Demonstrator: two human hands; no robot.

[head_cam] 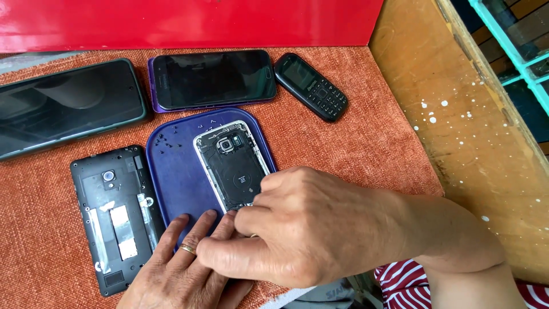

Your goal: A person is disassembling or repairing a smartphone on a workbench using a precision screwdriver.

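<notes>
— So, what lies at the far left?

— At ten o'clock, a big dark tablet (66,106) flat on the orange cloth (366,143). Below it, at eight o'clock, a black phone shell (117,217) lies back-up with its cover off, pale strips showing inside.

— And the left hand?

— The left hand (183,274) sits at six o'clock, flat and loose, gripping nothing. Its fingertips (183,220) rest on the near edge of the blue mat (174,177), and one finger wears a ring (188,249).

— What's on the mat?

— An opened phone (231,166) lies just left of centre, back plate gone, camera end toward twelve o'clock. Tiny screws (166,142) are scattered at the mat's eleven o'clock corner.

— Where's the right hand?

— The right hand (309,229) comes in from four o'clock and crosses over the left one. Its fingers are curled and pinched together at the opened phone's near corner. I cannot tell whether they hold a tool or a screw; the knuckles hide that.

— Farther back?

— At twelve o'clock, a dark phone (214,79) in a purple case, screen up. Just beside it, at one o'clock, a small keypad phone (311,87). Behind both, a red panel (189,23). At three o'clock, a wooden board (463,126) flecked with white paint.
</notes>
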